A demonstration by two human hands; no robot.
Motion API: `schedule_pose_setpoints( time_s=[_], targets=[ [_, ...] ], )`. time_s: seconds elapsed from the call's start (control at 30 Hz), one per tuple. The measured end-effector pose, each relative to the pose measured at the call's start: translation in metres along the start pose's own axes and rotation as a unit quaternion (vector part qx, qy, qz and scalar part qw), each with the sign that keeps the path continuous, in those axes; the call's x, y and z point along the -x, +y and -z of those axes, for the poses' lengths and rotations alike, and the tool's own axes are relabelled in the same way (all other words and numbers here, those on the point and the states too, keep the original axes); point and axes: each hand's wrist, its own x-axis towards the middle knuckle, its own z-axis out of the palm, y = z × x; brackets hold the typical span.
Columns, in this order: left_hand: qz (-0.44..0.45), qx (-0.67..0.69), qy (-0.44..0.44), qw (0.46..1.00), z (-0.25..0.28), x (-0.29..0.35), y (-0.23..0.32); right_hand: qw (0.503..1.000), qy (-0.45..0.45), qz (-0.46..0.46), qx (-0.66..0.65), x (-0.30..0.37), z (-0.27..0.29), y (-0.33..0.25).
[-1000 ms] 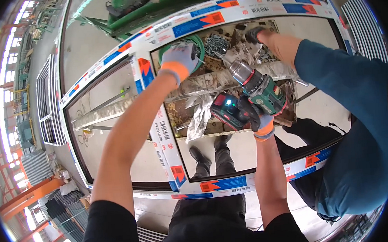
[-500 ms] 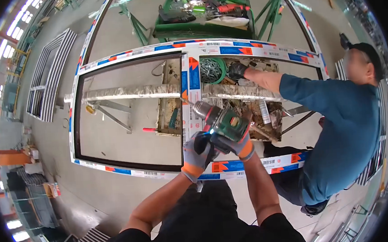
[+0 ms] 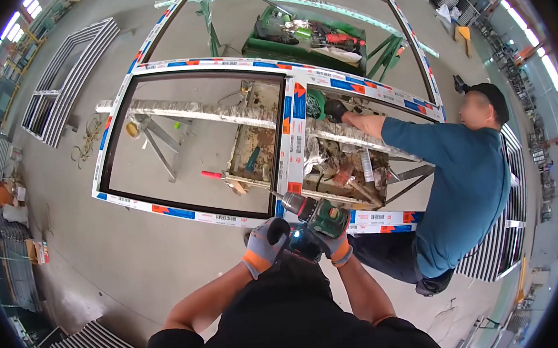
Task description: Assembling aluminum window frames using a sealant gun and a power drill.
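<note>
My right hand (image 3: 334, 244), in a grey glove with an orange cuff, grips a green and black cordless drill (image 3: 329, 219). The drill's chuck and thin bit point forward and left, over the near end of the frame's middle bar. Beside the drill's lower part, my left hand (image 3: 266, 243) is closed, its dark fingertips curled in; what they hold, if anything, is hidden. Before me lies a large window frame (image 3: 194, 213) wrapped in white, blue and orange printed film. To the right, a co-worker's dark-gloved hand (image 3: 335, 111) reaches into a green bowl (image 3: 315, 104).
The frame rests on a film-wrapped beam (image 3: 203, 112). Below it is a rusty-looking tray (image 3: 241, 147) with loose items. A green tool cart (image 3: 270, 48) stands beyond. The co-worker (image 3: 449, 162) leans in at right. Slatted metal frames (image 3: 75, 75) lie at far left.
My view has shifted, and my hands with the drill have drawn back toward me, near the frame's front edge. My left hand has moved a little apart from the drill. The co-worker still reaches into the bowl.
</note>
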Motion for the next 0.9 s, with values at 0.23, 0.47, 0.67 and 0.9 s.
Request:
schedule_pose_setpoints(
  time_s=[0.23,0.47,0.67,0.9],
  targets=[
    [-0.025,-0.01,-0.163,0.986,0.0,0.027,0.005,0.979,-0.102,0.07,0.162,0.021,-0.007,-0.028],
    [0.073,0.052,-0.142,0.986,0.021,0.036,-0.024,0.918,-0.211,0.119,0.315,0.033,0.024,-0.058],
    [0.043,0.108,-0.117,0.986,0.046,0.03,-0.016,0.973,-0.196,-0.055,0.11,0.027,0.049,-0.083],
    [0.071,0.169,-0.124,0.975,0.056,0.036,-0.013,0.969,-0.181,-0.072,0.15,0.032,0.052,-0.09]
  ],
)
